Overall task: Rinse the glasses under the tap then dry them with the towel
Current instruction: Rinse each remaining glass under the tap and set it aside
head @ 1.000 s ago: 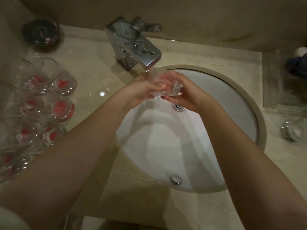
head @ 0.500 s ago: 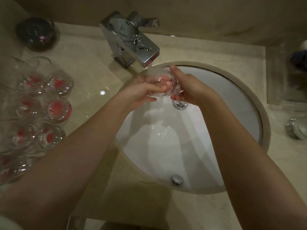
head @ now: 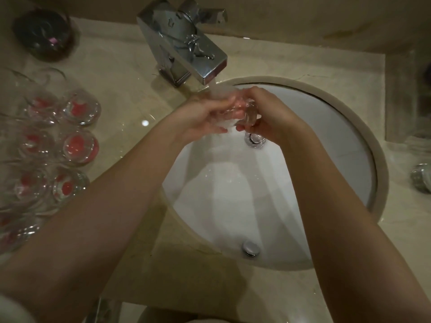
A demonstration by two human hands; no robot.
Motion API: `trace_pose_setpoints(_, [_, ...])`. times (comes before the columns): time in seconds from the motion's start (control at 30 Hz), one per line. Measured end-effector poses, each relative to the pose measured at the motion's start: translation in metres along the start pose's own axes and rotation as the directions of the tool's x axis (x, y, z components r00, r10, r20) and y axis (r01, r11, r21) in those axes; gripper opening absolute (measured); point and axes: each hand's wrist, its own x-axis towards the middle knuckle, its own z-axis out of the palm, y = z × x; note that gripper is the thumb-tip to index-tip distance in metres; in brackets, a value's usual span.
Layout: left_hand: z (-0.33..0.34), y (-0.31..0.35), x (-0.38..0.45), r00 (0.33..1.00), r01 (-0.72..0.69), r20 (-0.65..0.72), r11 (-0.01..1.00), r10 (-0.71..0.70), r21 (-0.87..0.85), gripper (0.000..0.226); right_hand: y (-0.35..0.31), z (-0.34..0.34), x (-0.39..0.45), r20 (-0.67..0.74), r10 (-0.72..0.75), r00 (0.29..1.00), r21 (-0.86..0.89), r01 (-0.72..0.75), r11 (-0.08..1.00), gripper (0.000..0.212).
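Holding one clear glass (head: 242,110) on its side beneath the running tap (head: 186,43), above the white sink (head: 349,141), the left hand (head: 198,117) and right hand (head: 277,120) each curl their grip round it. Further glasses (head: 70,145) stand grouped on the tabletop (head: 121,73), left of the sink.

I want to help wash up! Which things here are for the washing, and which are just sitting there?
For the job:
glass, held by left hand and right hand
tap, running
sink
waiting glasses

Just lying about:
dark bowl
shiny object at the right edge

No towel in view.
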Motion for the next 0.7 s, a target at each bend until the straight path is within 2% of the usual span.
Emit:
trace_pose_setpoints(0.07, [0.002, 0.003, 0.000, 0.999, -0.042, -0.030, 0.998, 0.043, 0.037, 0.033, 0.001, -0.001, 0.000, -0.007, 0.018, 1.000, 0.026, -0.018, 0.999, 0.027])
trace_pose_setpoints(0.13, [0.004, 0.001, -0.002, 0.993, -0.079, -0.082, 0.996, 0.083, 0.044, 0.017, 0.001, -0.001, -0.002, -0.023, 0.128, 0.992, 0.031, -0.127, 0.991, 0.040])
trace_pose_setpoints(0.23, [0.002, -0.005, -0.003, 0.996, -0.083, -0.042, 0.997, 0.083, 0.006, 0.026, 0.002, 0.004, -0.001, -0.032, 0.177, 0.984, 0.004, -0.177, 0.984, 0.047])
trace_pose_setpoints(0.33, [0.000, -0.007, -0.003, 1.000, 0.004, 0.031, 1.000, -0.003, -0.015, 0.033, 0.005, 0.011, 0.002, -0.063, 0.073, 0.995, -0.055, -0.077, 0.996, 0.024])
trace_pose_setpoints(0.4, [-0.002, -0.009, -0.002, 1.000, -0.011, 0.011, 0.999, 0.010, 0.039, 0.034, 0.006, 0.010, 0.002, -0.051, 0.048, 0.998, -0.059, -0.051, 0.997, 0.024])
trace_pose_setpoints(0.5, [-0.003, -0.013, 0.000, 0.992, -0.101, -0.067, 0.993, 0.105, 0.054, 0.027, 0.004, 0.006, -0.003, -0.066, 0.182, 0.981, -0.042, -0.185, 0.982, 0.046])
trace_pose_setpoints(0.57, [-0.002, -0.014, 0.001, 0.992, -0.095, -0.087, 0.995, 0.095, 0.008, 0.017, 0.006, 0.004, -0.003, -0.078, 0.228, 0.971, -0.132, -0.236, 0.963, 0.067])
trace_pose_setpoints(0.63, [-0.001, -0.014, 0.002, 0.996, -0.083, -0.043, 0.996, 0.082, -0.018, 0.015, 0.009, 0.005, -0.002, -0.096, 0.135, 0.986, -0.220, -0.153, 0.963, 0.057])
trace_pose_setpoints(0.7, [-0.002, -0.010, 0.002, 0.999, -0.043, -0.031, 0.999, 0.044, 0.009, 0.020, 0.015, 0.005, -0.001, -0.077, -0.040, 0.996, -0.263, 0.018, 0.965, 0.040])
